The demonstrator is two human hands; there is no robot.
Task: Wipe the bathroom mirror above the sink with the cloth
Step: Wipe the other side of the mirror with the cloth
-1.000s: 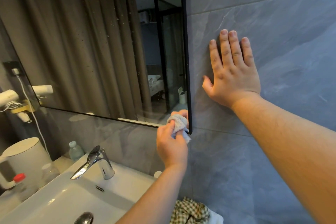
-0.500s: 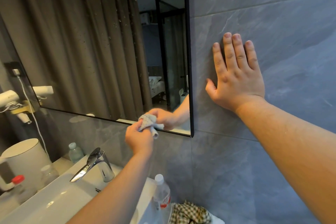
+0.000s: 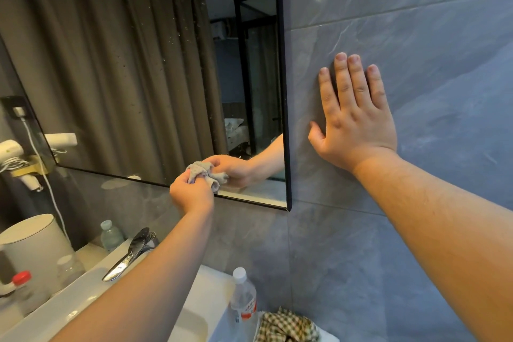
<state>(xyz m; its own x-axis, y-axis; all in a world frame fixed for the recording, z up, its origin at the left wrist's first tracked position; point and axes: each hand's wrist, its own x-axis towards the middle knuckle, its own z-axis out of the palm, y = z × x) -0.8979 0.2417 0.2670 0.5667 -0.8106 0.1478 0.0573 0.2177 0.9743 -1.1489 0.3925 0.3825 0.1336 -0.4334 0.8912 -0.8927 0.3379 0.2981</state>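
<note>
The left hand (image 3: 191, 193) has its grip closed around a bunched grey cloth (image 3: 204, 172), pressing it to the mirror (image 3: 138, 78) at the lower edge. Well right of that grip, past the mirror's black frame, the right hand (image 3: 354, 119) lies flat on the wall (image 3: 416, 36), fingers straight, holding nothing. Below the grip are the tap (image 3: 130, 254), sink (image 3: 91, 297) and a bottle (image 3: 243, 296).

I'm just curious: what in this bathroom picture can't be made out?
Head view only:
- Crumpled grey cloth: the left hand hides its lower part.
- Black-framed mirror: top and left cut off by the picture's edge.
- Clear bottle's red-and-white label: too small to read.
- Checked fabric: cut off below.
</note>
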